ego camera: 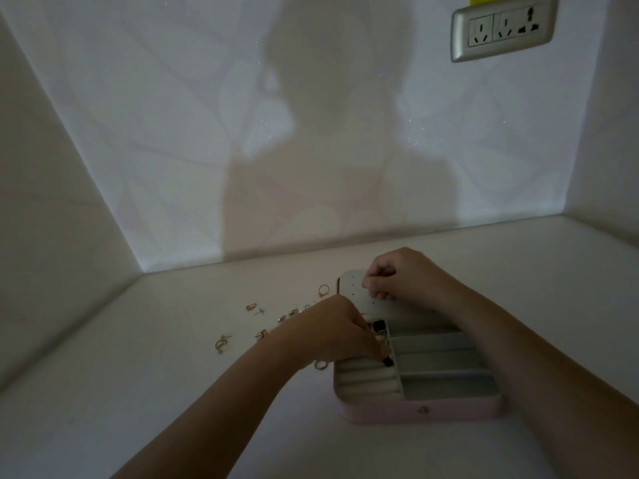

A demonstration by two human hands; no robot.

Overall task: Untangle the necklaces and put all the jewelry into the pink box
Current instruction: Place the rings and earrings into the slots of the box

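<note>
The pink box [397, 414] lies open on the white table, showing padded ring rolls at the left and empty compartments at the right. My left hand [337, 331] reaches into its near-left part and pinches a small dark piece [388, 361] at the ring rolls. Another dark-stoned piece [378, 326] sits in the box just beyond my fingers. My right hand [397, 274] grips the raised white earring panel [351, 288] at the back of the box. Several gold rings and earrings [257, 307] lie scattered left of the box. No necklace is visible.
A gold ring [320, 364] lies against the box's left side, and a gold earring [221, 342] sits farthest left. Walls enclose the table at the back and both sides. A wall socket [501, 29] is mounted high on the right.
</note>
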